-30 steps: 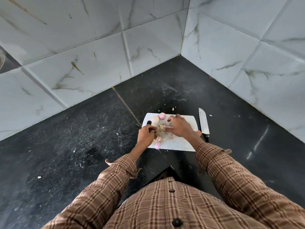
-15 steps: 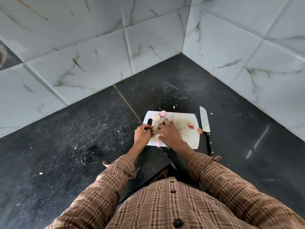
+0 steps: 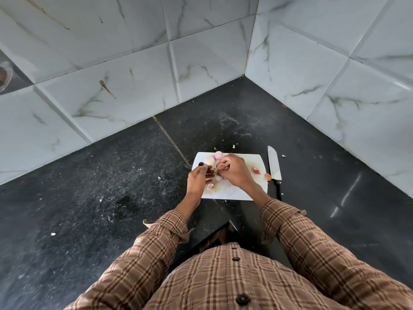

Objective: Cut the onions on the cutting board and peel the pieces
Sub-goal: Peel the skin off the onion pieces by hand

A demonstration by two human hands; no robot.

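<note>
Right hand (image 3: 234,173) pinches an onion piece (image 3: 224,167) over the cutting board (image 3: 241,193); left hand (image 3: 197,179) seems clamped on a small knife. Peel away from the blade, skins dropped aside.

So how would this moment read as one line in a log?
stage: peeling | right hand: pinches onion piece | left hand: grips black-handled tool | knife: beside cutting board
</note>
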